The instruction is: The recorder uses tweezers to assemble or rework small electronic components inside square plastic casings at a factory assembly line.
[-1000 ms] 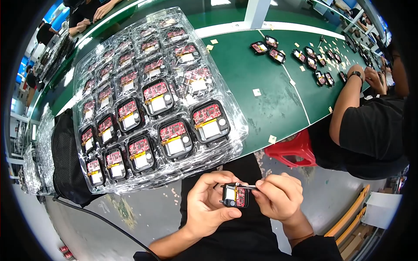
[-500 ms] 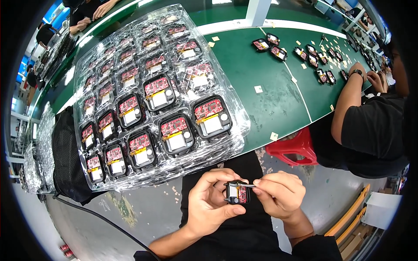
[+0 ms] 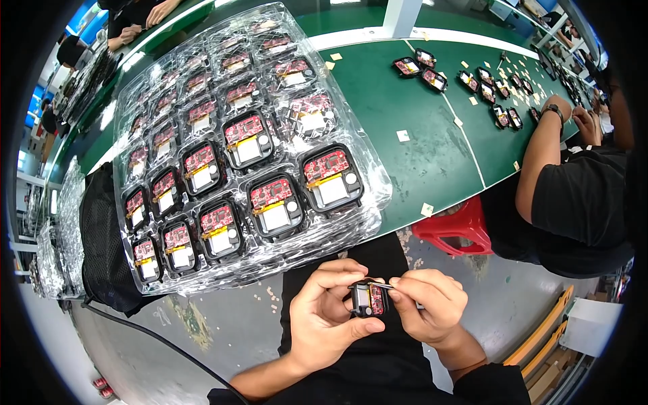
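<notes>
Over my lap, my left hand grips a small black device housing by its edges, thumb below and fingers above. A red circuit board, a pale rectangular part and a yellow strip show inside it. My right hand pinches a thin metal tool, seemingly tweezers, whose tip reaches the housing's upper edge. Above my hands, a clear plastic tray lies on top of a stack of such trays. Similar black housings with red boards sit in its front pockets; the boards farther back show through clear plastic.
Several more housings and small pale paper squares lie across the green table. At the right sits a co-worker in black, beside a red stool. A black mesh bag and a cable are at the left.
The housing in my left hand has tilted slightly. My right hand and the metal tool have shifted a little, the tip staying at the housing's upper edge.
</notes>
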{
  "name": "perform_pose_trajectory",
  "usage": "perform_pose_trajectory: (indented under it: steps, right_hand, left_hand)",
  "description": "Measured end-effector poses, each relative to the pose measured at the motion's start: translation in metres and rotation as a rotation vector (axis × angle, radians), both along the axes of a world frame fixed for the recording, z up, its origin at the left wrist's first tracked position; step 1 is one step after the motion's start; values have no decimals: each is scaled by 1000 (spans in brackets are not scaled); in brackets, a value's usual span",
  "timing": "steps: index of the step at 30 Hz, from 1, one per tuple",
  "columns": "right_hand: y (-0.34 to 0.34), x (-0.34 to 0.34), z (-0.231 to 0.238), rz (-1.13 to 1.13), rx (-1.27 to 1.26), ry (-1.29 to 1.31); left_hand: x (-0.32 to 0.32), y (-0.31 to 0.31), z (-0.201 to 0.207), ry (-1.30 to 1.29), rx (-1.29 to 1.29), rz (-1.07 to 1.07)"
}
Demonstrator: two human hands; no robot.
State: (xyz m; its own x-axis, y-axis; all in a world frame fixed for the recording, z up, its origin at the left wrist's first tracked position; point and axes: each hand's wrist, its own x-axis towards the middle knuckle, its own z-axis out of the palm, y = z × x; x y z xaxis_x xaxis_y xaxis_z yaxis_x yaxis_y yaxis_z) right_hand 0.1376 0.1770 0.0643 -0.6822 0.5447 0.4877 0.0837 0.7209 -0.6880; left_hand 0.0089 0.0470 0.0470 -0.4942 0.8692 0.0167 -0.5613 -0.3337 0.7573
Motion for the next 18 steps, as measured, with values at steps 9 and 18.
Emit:
perform_pose_trajectory:
  steps: [9, 18]
  right_hand:
    - [-3, 0, -1, 0, 116, -36]
    - [11, -3, 9, 131, -31, 95]
  left_hand:
    - [2, -1, 4, 94, -33, 67]
    - [-17, -24, 37, 293, 124, 53]
